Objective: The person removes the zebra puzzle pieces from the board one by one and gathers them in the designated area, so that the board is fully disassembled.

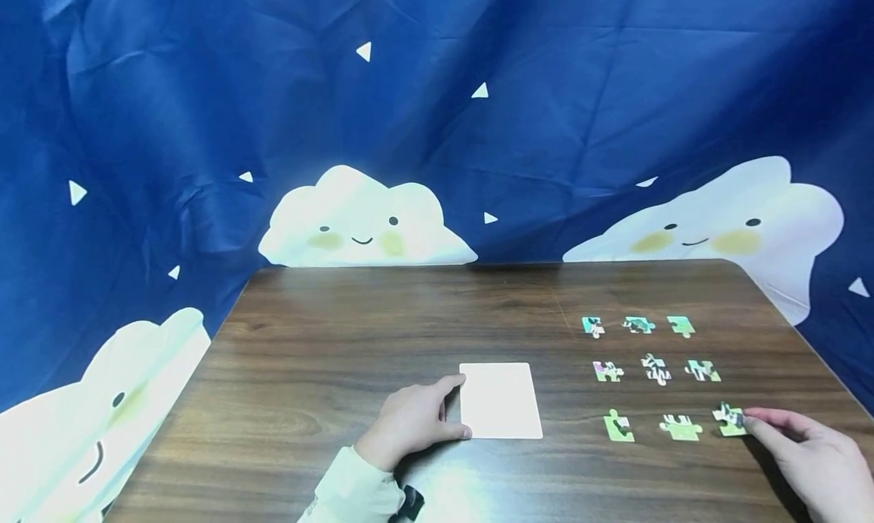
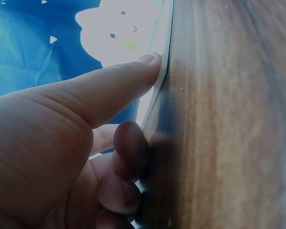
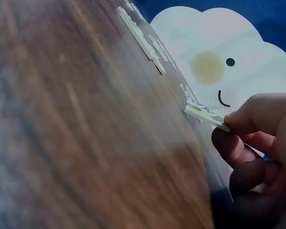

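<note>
My left hand (image 1: 415, 423) lies at the left side of a square white board (image 1: 501, 400), thumb and a fingertip touching its edge some way apart. In the left wrist view the thumb (image 2: 128, 78) is straight along the board's edge, while the other fingers are bent. At the lower right, my right hand (image 1: 815, 455) pinches a green and white jigsaw piece (image 1: 730, 420) by its right side. The right wrist view shows this piece (image 3: 205, 116) between thumb and forefinger, seen nearly edge-on; whether it is off the table cannot be told.
Several other jigsaw pieces lie in spaced rows on the right of the brown wooden table (image 1: 328, 326), among them a green piece (image 1: 680, 427) and a black-and-white one (image 1: 656, 369). A blue curtain (image 1: 437, 128) with clouds hangs behind the table.
</note>
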Motion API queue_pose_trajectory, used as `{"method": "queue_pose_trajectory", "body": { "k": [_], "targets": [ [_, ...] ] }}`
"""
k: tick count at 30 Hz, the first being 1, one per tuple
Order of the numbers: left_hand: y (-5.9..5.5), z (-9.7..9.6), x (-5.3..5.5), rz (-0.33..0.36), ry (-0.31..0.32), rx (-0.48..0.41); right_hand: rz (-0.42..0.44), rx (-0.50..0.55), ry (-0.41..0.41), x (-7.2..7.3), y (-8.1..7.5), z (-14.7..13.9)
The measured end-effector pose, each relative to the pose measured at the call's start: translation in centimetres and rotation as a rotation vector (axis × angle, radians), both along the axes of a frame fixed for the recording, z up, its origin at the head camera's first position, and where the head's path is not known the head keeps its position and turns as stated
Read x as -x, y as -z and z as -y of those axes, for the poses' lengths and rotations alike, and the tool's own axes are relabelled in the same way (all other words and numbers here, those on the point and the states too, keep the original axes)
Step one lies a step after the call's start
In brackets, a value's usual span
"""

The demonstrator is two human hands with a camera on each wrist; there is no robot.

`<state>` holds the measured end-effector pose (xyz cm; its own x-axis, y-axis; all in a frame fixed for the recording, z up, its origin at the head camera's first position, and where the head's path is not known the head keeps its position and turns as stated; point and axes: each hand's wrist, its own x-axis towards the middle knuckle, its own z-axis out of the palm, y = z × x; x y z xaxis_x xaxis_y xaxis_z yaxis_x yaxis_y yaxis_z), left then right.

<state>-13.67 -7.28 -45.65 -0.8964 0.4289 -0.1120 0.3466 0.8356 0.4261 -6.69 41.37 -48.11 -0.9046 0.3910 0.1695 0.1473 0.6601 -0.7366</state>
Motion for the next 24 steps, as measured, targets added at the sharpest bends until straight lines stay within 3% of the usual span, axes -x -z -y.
{"method": "queue_pose_trajectory", "body": {
  "k": [5,11,16,19,24],
  "targets": [
    [0.00,0.05,0.10,-0.001,0.004,-0.002,0.010,-0.013,-0.033,-0.05,0.07,-0.15],
    [-0.14,0.00,-0.03,0.003,0.007,-0.008,0.053,-0.024,-0.012,-0.07,-0.08,-0.18],
    [-0.33,-0.10,-0.21,0.004,0.012,-0.009,0.154,-0.155,-0.050,0.12,-0.44,-0.02],
    [-0.34,-0.10,-0.24,0.001,0.009,-0.008,0.162,-0.218,-0.088,0.23,-0.63,0.01],
    [-0.39,0.01,-0.27,-0.003,-0.002,-0.005,0.158,-0.234,-0.108,0.43,-0.76,0.14]
  ]
}}
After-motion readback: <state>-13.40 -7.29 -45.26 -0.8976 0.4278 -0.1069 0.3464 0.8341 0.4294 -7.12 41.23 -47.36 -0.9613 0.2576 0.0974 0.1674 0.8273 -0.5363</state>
